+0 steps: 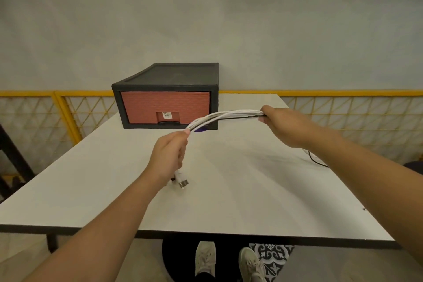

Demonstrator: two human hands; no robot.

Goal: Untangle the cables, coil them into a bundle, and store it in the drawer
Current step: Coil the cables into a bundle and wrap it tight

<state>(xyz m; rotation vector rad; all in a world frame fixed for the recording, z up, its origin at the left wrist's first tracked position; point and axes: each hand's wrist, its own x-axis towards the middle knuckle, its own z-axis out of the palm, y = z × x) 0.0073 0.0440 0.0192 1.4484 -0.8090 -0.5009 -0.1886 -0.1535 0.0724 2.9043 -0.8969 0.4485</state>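
Observation:
A bundle of white cables [225,115], with one black strand in it, stretches in the air above the white table [229,190]. My left hand [169,154] grips its near-left end, and a white plug [182,179] hangs below that fist. My right hand [280,125] grips the far-right end. A black cable tail [317,160] lies on the table under my right forearm. The drawer unit [166,96], black-framed with a brick-red front, stands at the back of the table, and its drawer is closed.
A yellow mesh railing [68,112] runs behind the table, in front of a plain wall. The table's front edge is just above my shoes [226,263]. A dark frame [9,151] stands at the left.

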